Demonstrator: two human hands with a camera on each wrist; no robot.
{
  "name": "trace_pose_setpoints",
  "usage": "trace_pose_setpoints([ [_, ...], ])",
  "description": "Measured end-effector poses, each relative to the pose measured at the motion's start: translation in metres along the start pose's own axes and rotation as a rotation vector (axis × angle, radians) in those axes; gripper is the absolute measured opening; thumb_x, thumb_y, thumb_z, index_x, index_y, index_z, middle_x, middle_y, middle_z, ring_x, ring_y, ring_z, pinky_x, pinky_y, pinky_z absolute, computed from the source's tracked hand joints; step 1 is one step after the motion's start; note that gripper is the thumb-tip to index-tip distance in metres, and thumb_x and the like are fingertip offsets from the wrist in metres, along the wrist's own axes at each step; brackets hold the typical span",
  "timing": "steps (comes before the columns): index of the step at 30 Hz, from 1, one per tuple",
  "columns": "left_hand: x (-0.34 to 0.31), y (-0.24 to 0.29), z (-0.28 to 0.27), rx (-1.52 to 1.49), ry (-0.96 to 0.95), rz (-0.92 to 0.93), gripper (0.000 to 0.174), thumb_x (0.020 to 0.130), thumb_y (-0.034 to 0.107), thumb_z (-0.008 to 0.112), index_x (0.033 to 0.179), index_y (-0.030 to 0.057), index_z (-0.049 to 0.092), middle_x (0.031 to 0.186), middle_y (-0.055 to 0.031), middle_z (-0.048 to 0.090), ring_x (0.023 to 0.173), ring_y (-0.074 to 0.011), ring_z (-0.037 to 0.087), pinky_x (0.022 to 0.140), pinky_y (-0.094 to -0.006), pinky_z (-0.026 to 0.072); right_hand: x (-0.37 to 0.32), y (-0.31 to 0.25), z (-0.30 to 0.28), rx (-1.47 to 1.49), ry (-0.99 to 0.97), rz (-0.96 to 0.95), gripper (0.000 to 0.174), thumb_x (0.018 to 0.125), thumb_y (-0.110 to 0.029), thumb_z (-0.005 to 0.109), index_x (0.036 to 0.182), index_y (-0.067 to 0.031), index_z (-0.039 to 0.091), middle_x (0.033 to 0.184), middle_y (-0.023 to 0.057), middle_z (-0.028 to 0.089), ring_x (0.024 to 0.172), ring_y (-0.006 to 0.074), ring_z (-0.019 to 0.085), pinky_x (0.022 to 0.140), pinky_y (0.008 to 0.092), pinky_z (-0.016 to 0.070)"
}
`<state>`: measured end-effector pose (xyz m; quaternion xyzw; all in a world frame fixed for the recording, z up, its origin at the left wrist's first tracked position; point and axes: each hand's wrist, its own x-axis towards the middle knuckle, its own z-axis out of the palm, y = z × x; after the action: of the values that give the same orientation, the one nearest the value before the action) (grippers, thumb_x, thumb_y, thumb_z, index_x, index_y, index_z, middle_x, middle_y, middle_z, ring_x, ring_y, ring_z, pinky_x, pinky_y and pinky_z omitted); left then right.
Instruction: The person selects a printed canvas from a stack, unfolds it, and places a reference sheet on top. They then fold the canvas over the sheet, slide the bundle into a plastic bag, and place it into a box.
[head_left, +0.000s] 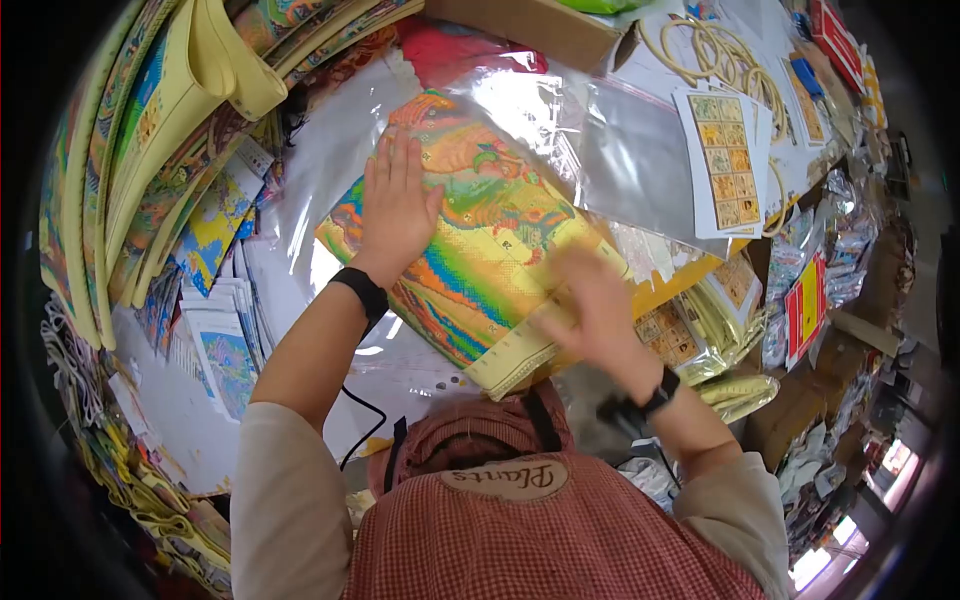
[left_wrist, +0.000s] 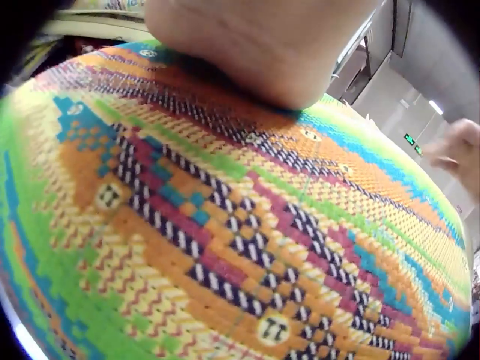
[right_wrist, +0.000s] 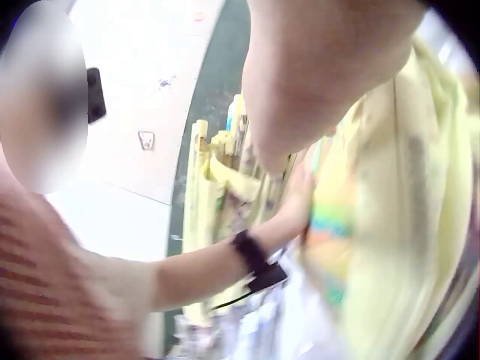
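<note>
A folded piece of printed cross-stitch fabric (head_left: pixel 485 235) with a cream border lies at a slant on the table, over clear plastic. Its colourful grid with small numbered symbols fills the left wrist view. My left hand (head_left: pixel 397 195) rests flat on its upper left part, fingers straight and close together. The right hand (head_left: pixel 590 300), blurred, is over the fabric's right side near the cream border. In the left wrist view that right hand (left_wrist: pixel 457 156) shows raised above the fabric surface, with nothing visible in it.
Rolled and folded printed fabrics (head_left: pixel 150 150) stand at the left, beside stacked picture sheets (head_left: pixel 222 345). A clear plastic bag (head_left: pixel 640 150) lies right of the fabric, next to symbol chart sheets (head_left: pixel 722 165). Coiled cream cord (head_left: pixel 710 50) and a cardboard box (head_left: pixel 530 30) sit behind.
</note>
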<state>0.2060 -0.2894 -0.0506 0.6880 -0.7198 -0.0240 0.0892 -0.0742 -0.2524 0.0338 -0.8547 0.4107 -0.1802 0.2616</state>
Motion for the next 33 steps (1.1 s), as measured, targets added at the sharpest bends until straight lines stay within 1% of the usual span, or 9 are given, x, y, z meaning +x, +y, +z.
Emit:
trace_pose_setpoints([
  [5, 0.003, 0.001, 0.009, -0.018, 0.039, 0.029, 0.070, 0.086, 0.032, 0.059, 0.141, -0.0036, 0.032, 0.152, -0.0193, 0.024, 0.141, -0.0380, 0.020, 0.109, -0.0562, 0.0205, 0.022, 0.065, 0.043, -0.196, 0.007, 0.181, 0.086, 0.073, -0.047, 0.074, 0.131, 0.0067, 0.041, 0.127, 0.0284, 0.050, 0.113, 0.0407, 0.053, 0.096, 0.0460, 0.0430],
  [11, 0.016, -0.003, 0.014, -0.003, 0.081, 0.045, 0.067, 0.087, 0.036, 0.057, 0.140, -0.0004, 0.036, 0.152, -0.0167, 0.024, 0.140, -0.0381, 0.022, 0.106, -0.0597, 0.0212, 0.034, 0.073, 0.045, -0.139, -0.058, 0.313, 0.093, 0.070, -0.055, 0.074, 0.132, 0.0058, 0.041, 0.124, 0.0268, 0.054, 0.109, 0.0396, 0.057, 0.093, 0.0436, 0.0459],
  [14, 0.020, -0.003, 0.016, 0.013, 0.117, 0.046, 0.067, 0.088, 0.039, 0.055, 0.140, 0.0021, 0.037, 0.152, -0.0151, 0.025, 0.139, -0.0379, 0.023, 0.107, -0.0600, 0.0208, 0.062, 0.082, 0.029, 0.125, -0.362, 0.635, 0.098, 0.067, -0.061, 0.074, 0.132, 0.0060, 0.043, 0.118, 0.0245, 0.060, 0.105, 0.0366, 0.061, 0.089, 0.0402, 0.0479],
  [18, 0.009, -0.004, 0.018, -0.023, 0.263, -0.023, 0.070, 0.087, 0.045, 0.056, 0.140, 0.0031, 0.038, 0.149, -0.0159, 0.030, 0.137, -0.0395, 0.026, 0.106, -0.0611, 0.0206, 0.057, 0.128, 0.054, 0.351, -0.307, 0.607, 0.102, 0.065, -0.065, 0.074, 0.130, 0.0077, 0.044, 0.113, 0.0225, 0.063, 0.102, 0.0309, 0.063, 0.087, 0.0355, 0.0485],
  [22, -0.099, -0.005, 0.008, -0.463, 0.421, -0.486, 0.081, 0.075, 0.036, 0.072, 0.139, 0.0010, 0.036, 0.138, -0.0246, 0.036, 0.125, -0.0438, 0.036, 0.105, -0.0517, 0.0272, 0.049, 0.101, 0.050, 0.457, -0.283, 0.652, 0.103, 0.066, -0.065, 0.073, 0.129, 0.0102, 0.043, 0.113, 0.0225, 0.062, 0.101, 0.0283, 0.063, 0.087, 0.0336, 0.0484],
  [23, -0.138, -0.007, 0.023, -0.573, 0.182, -0.645, 0.085, 0.080, 0.044, 0.069, 0.142, 0.0015, 0.030, 0.137, -0.0242, 0.038, 0.125, -0.0405, 0.038, 0.106, -0.0469, 0.0308, 0.047, 0.091, 0.049, 0.488, -0.269, 0.666, 0.104, 0.066, -0.065, 0.073, 0.129, 0.0111, 0.042, 0.113, 0.0229, 0.062, 0.101, 0.0282, 0.063, 0.087, 0.0334, 0.0484],
  [25, -0.195, -0.014, 0.069, -1.625, -0.094, -1.145, 0.090, 0.083, 0.056, 0.064, 0.141, -0.0015, 0.027, 0.133, -0.0226, 0.043, 0.126, -0.0327, 0.041, 0.106, -0.0415, 0.0343, 0.039, 0.084, 0.067, 0.527, -0.244, 0.704, 0.107, 0.065, -0.066, 0.073, 0.129, 0.0128, 0.041, 0.113, 0.0243, 0.061, 0.101, 0.0290, 0.063, 0.087, 0.0339, 0.0487],
  [28, -0.220, -0.038, 0.081, -2.030, -0.152, -1.021, 0.096, 0.082, 0.065, 0.058, 0.137, -0.0077, 0.028, 0.129, -0.0221, 0.045, 0.124, -0.0258, 0.044, 0.103, -0.0371, 0.0392, 0.036, 0.008, 0.071, 0.326, -0.239, 0.757, 0.109, 0.065, -0.068, 0.072, 0.128, 0.0155, 0.040, 0.112, 0.0265, 0.061, 0.099, 0.0294, 0.063, 0.085, 0.0347, 0.0495],
  [33, -0.250, -0.065, -0.035, -1.387, -0.135, -1.164, 0.084, 0.087, 0.058, 0.057, 0.126, -0.0131, 0.037, 0.115, -0.0210, 0.055, 0.101, -0.0256, 0.059, 0.087, -0.0339, 0.0473, -0.007, -0.064, 0.102, 0.471, -0.094, 0.793, 0.097, 0.073, -0.066, 0.066, 0.125, 0.0121, 0.042, 0.112, 0.0296, 0.061, 0.102, 0.0354, 0.063, 0.087, 0.0393, 0.0483],
])
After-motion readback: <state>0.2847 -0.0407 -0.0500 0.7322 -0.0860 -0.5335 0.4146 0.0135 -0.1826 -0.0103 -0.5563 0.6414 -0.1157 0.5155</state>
